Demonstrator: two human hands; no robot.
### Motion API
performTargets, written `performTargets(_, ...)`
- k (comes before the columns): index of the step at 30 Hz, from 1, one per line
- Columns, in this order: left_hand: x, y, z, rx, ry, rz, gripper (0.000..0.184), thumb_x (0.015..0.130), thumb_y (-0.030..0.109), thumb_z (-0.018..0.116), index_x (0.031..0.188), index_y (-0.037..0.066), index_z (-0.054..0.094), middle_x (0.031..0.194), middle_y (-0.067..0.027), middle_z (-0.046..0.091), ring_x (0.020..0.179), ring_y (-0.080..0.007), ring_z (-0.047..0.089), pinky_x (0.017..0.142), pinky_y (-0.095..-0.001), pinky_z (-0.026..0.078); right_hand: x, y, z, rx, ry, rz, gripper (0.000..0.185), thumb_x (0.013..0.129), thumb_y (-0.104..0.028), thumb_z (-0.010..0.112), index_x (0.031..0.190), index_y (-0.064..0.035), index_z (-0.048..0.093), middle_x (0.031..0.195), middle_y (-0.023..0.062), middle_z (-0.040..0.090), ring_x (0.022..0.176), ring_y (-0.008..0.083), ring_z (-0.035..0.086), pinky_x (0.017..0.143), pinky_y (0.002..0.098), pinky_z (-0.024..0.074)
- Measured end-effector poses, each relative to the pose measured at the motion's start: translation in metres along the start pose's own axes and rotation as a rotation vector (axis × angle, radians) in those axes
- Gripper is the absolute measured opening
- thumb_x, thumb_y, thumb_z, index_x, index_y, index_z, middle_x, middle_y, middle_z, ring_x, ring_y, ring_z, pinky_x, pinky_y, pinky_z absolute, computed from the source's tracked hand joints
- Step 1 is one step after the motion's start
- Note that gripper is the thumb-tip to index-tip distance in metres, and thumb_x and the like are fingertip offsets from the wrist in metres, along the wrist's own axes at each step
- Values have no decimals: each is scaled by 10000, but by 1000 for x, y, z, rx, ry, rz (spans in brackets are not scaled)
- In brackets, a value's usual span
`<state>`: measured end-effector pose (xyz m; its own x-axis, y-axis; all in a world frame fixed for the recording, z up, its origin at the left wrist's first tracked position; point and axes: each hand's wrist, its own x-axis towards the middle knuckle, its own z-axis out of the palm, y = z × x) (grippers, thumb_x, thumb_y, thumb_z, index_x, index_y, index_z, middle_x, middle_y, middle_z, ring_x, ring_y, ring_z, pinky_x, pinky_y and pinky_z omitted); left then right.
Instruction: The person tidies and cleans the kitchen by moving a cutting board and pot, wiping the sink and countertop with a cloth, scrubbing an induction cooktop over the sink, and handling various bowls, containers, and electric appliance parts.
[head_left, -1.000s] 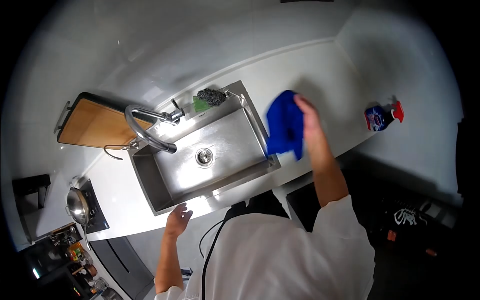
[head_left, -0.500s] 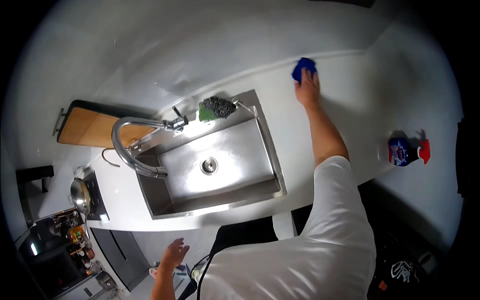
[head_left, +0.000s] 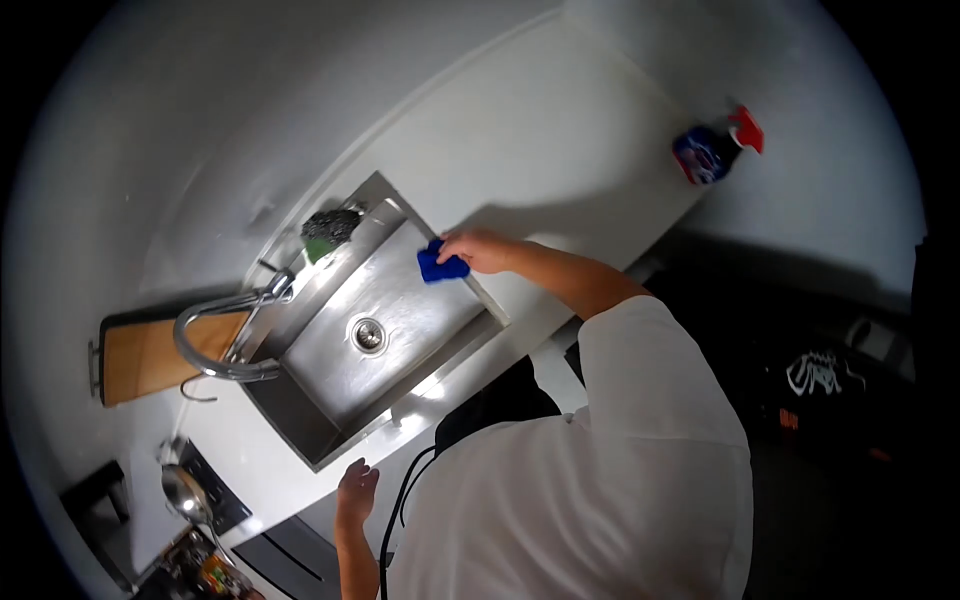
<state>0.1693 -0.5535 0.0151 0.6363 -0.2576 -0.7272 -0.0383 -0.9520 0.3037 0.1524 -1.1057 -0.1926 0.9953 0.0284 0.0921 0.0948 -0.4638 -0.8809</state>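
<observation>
A blue cloth [head_left: 440, 264] hangs from the fingers of my right hand [head_left: 480, 252], over the right rim of the steel sink [head_left: 335, 375]. The fingers are closed on its upper edge. My left hand [head_left: 357, 490] hangs by the counter's front edge, fingers loosely apart, and holds nothing. Closest to it is the sink's front left corner. A dark scouring pad [head_left: 332, 226] and a green sponge [head_left: 318, 249] lie on the back ledge of the sink. The chrome faucet [head_left: 195, 335] arches over the left end.
A spray bottle [head_left: 710, 152] with a red trigger stands at the counter's right end. A wooden cutting board [head_left: 160, 355] leans at the back left. A metal pan [head_left: 186, 492] sits on the dark stove [head_left: 222, 490]. White counter [head_left: 520, 120] extends right of the sink.
My right hand has drawn the blue cloth from the back of the counter to the sink's right edge. The view has turned. My left hand stays open by the counter.
</observation>
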Motion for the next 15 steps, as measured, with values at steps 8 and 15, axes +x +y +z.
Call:
performTargets(8,36,22,-10,202,-52,174,489,929,282,699,1320,8,593,1160,-182,704,972,-257,703,840,-364,548,-154,5,-157,899,333,606,432,820,-34,565,1236,48,647,1171,126,681,1036,195,647,961,317,501)
performTargets(15,51,47,-16,250,-96,240,494,936,280,701,1334,16,575,1156,-176,698,1019,-280,704,882,-381,553,-255,78,-225,-733,751,683,419,869,-140,627,1266,-4,629,1185,222,646,1087,371,615,966,450,471)
